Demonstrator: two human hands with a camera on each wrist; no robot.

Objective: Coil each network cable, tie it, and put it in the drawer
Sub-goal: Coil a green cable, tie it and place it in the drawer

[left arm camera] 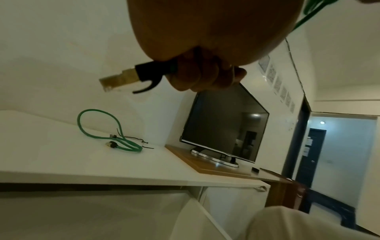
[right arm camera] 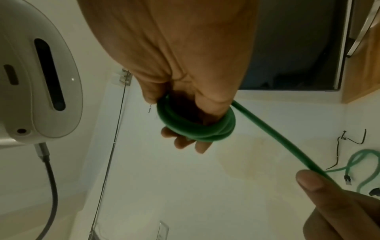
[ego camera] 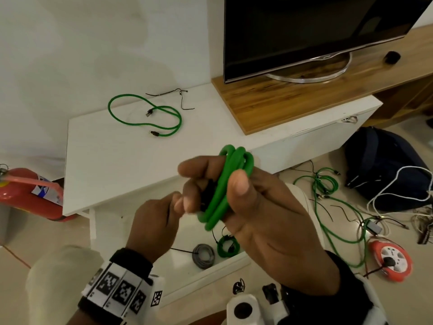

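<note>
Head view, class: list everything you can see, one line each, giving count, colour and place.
Coiled cable: one, green, wound round right fingers.
Loose cable: one, green, white tabletop.
Cable ties: about two, black, beside loose cable.
Drawer: one, white, open; holds a grey coil and a green coil.
Television: one, black, wooden top.
Floor cables: several, green, floor right.
Fire extinguisher: one, red, left.
Hands: left hand pinches cable end; right hand holds coil.

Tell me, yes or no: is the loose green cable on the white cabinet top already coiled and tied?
No. The loose green cable lies in open loops on the white cabinet top, both plugs free, the black ties beside it.
</note>
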